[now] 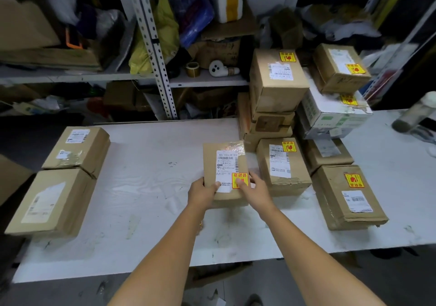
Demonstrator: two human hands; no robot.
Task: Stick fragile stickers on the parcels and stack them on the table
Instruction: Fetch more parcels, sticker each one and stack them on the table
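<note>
Flanking parcel (210, 162): stickered stack (278, 86) right, two parcels (77, 150) left.

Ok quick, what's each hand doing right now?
Left hand: grips the parcel at its near left edge.
Right hand: holds the parcel's right side, thumb pressing the fragile sticker.

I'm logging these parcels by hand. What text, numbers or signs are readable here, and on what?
"易碎品": red, on the yellow fragile sticker under the thumb of the right hand, on the brown cardboard parcel at centre.
"420 V003-00 R13", roughly: top line of that parcel's white shipping label.
Other yellow stickers on the stacked parcels at right: broken-glass sign; characters blurred.
Remaining label print, barcodes: too small to read.
</note>
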